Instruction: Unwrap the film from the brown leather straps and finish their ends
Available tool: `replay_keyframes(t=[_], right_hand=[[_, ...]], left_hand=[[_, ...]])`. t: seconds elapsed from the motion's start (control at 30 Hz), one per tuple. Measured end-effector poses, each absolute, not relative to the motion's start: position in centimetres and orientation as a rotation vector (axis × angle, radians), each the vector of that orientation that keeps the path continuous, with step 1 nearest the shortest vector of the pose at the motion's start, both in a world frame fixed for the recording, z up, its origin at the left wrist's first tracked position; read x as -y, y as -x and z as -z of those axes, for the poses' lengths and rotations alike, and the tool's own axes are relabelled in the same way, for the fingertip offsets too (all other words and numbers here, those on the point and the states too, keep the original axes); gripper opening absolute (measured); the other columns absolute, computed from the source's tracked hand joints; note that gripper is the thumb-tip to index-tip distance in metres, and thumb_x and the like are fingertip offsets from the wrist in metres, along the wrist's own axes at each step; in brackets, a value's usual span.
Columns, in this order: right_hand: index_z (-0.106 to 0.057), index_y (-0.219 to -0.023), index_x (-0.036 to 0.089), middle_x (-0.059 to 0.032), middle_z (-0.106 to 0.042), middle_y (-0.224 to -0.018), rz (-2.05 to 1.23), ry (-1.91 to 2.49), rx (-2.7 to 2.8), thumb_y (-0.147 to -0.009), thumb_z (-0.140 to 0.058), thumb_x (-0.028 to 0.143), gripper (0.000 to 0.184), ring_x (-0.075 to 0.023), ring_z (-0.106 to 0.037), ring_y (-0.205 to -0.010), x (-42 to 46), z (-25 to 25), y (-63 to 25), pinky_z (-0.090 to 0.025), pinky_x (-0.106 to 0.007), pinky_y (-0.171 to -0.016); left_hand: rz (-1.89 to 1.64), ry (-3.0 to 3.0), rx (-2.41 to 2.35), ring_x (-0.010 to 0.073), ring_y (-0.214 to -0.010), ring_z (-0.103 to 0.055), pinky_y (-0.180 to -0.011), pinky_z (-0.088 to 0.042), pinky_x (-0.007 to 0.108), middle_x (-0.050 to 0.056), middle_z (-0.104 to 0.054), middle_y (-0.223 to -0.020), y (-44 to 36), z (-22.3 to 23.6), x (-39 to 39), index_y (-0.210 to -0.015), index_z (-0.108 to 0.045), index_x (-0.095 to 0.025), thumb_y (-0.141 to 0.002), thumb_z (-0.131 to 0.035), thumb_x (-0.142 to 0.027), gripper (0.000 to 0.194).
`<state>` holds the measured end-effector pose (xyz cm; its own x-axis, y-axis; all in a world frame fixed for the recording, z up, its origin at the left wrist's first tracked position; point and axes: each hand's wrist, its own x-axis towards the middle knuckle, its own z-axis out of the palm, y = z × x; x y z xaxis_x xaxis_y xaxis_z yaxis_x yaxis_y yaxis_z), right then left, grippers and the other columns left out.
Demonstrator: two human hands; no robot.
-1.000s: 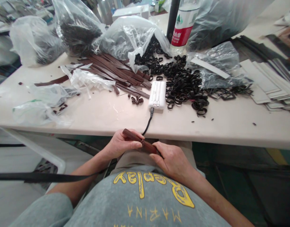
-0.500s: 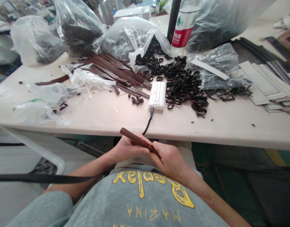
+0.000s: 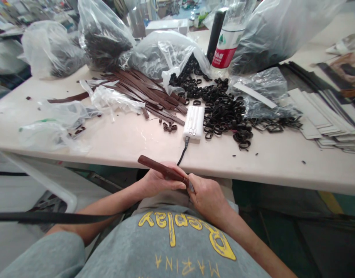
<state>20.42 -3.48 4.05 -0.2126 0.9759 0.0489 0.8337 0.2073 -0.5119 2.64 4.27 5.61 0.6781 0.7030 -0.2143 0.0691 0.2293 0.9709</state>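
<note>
The largest thing is the pale bench (image 3: 270,166), which stretches across the view in front of the person. At its far right side stands a big clear bag (image 3: 281,34) with dark content, and near the middle another clear bag (image 3: 157,52) lies beside the heap. This heap of black loops (image 3: 226,108) spreads to the right of a pile of brown strips (image 3: 148,90). Farther right, pale flat pieces (image 3: 307,114) overlap one another. A bottle (image 3: 223,58) with a red and white label stands behind the loops.

The two hands are close together, before the near edge of the bench. The left hand (image 3: 158,183) has the brown strip (image 3: 156,166) between thumb and fingers; its upper end sticks out slantwise to the left. The right hand (image 3: 208,193) is closed around the lower end, which is mostly hidden there. On the bench, a white device (image 3: 195,121) has a black cable (image 3: 182,152) plugged in, and just to its left lie a few small brown loops (image 3: 169,127).
</note>
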Motion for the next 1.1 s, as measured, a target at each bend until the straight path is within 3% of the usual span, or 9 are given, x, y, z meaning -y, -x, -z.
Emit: replay_keyframes(t=[0.13, 0.23, 0.3, 0.4, 0.57, 0.67, 0.8, 0.97, 1.1], right_hand=[[-0.06, -0.084, 0.018, -0.0044, -0.067, -0.07, -0.547, 1.675, 2.026, -0.095, -0.042, 0.023, 0.021, -0.0172, -0.058, -0.059, 2.7, -5.4, -20.8, -0.029, -0.029, -0.055], [-0.056, -0.079, 0.02, 0.0018, -0.056, -0.063, -0.71, 1.471, 1.64, -0.099, -0.045, 0.032, 0.026, -0.0132, -0.05, -0.055, 1.6, -7.8, -21.2, -0.033, -0.026, -0.053], [-0.053, -0.075, 0.021, 0.0051, -0.048, -0.059, -0.799, 1.213, 1.348, -0.101, -0.046, 0.038, 0.032, -0.0107, -0.044, -0.05, 0.8, -9.9, -21.2, -0.034, -0.024, -0.05], [-0.054, -0.08, 0.022, 0.0052, -0.051, -0.063, -0.78, 0.876, 1.095, -0.101, -0.049, 0.04, 0.028, -0.0101, -0.045, -0.048, -0.1, -13.1, -21.3, -0.036, -0.024, -0.046], [-0.058, -0.077, 0.021, 0.0057, -0.052, -0.061, -0.672, 0.693, 0.871, -0.099, -0.055, 0.038, 0.028, -0.0084, -0.042, -0.044, -0.4, -16.1, -23.1, -0.036, -0.021, -0.043], [-0.057, -0.072, 0.019, 0.0081, -0.045, -0.059, -0.773, 0.656, 0.694, -0.089, -0.071, 0.038, 0.029, -0.0047, -0.037, -0.044, 0.0, -16.8, -24.2, -0.036, -0.016, -0.044], [-0.057, -0.073, 0.018, 0.0102, -0.042, -0.06, -0.924, 0.572, 0.602, -0.083, -0.079, 0.031, 0.027, -0.0021, -0.035, -0.044, 0.5, -18.1, -23.8, -0.038, -0.011, -0.044], [-0.058, -0.072, 0.017, 0.0092, -0.045, -0.061, -0.846, 0.554, 0.689, -0.09, -0.072, 0.03, 0.025, -0.0024, -0.038, -0.046, 0.1, -19.2, -23.8, -0.04, -0.012, -0.046], [-0.061, -0.072, 0.02, 0.0071, -0.048, -0.064, -0.741, 0.719, 0.604, -0.084, -0.076, 0.036, 0.025, -0.0061, -0.045, -0.053, -0.1, -16.9, -26.9, -0.047, -0.017, -0.052]], left_hand=[[-0.617, -1.215, -0.716, 0.0143, -0.075, -0.066, -0.072, -0.054, 0.026, 0.003, -0.071, -0.082, -3.3, -4.9, -4.3, -0.093, -0.07, -0.015, -0.069, -0.084, -0.031, 0.032], [-0.771, -1.196, -0.594, 0.0147, -0.083, -0.065, -0.076, -0.053, 0.026, 0.005, -0.07, -0.099, -4.1, -4.7, -5.1, -0.113, -0.066, -0.019, -0.071, -0.083, -0.038, 0.05], [-0.76, -1.259, -0.48, 0.0199, -0.103, -0.064, -0.09, -0.051, 0.033, 0.01, -0.066, -0.118, -4.8, -4.8, -5.7, -0.127, -0.059, -0.023, -0.075, -0.079, -0.045, 0.061], [-0.521, -1.337, -0.318, 0.0275, -0.125, -0.055, -0.107, -0.04, 0.045, 0.014, -0.06, -0.132, -5.8, -4.9, -6.1, -0.139, -0.05, -0.024, -0.08, -0.072, -0.053, 0.07], [-0.106, -1.365, -0.318, 0.025, -0.108, -0.063, -0.099, -0.046, 0.043, 0.011, -0.068, -0.113, -6.9, -3.5, -4.6, -0.132, -0.057, -0.021, -0.07, -0.082, -0.046, 0.071], [-0.286, -1.344, -0.486, 0.0253, -0.106, -0.063, -0.093, -0.049, 0.041, 0.013, -0.065, -0.118, -7.4, -3.5, -3.3, -0.13, -0.057, -0.019, -0.064, -0.086, -0.044, 0.076], [-0.589, -1.476, -0.493, 0.0296, -0.127, -0.051, -0.109, -0.039, 0.044, 0.014, -0.054, -0.138, -8.2, -5.9, -2.4, -0.137, -0.052, -0.022, -0.057, -0.091, -0.034, 0.09], [-0.248, -1.229, -0.295, 0.0224, -0.095, -0.065, -0.092, -0.051, 0.038, 0.008, -0.07, -0.1, -8.3, -7.3, -2.8, -0.106, -0.068, -0.014, -0.075, -0.078, -0.036, 0.039], [-0.348, -1.18, -0.419, 0.0145, -0.081, -0.062, -0.077, -0.051, 0.028, 0.004, -0.067, -0.092, -6.0, -7.3, -4.7, -0.12, -0.061, -0.017, -0.074, -0.079, -0.034, 0.053]])
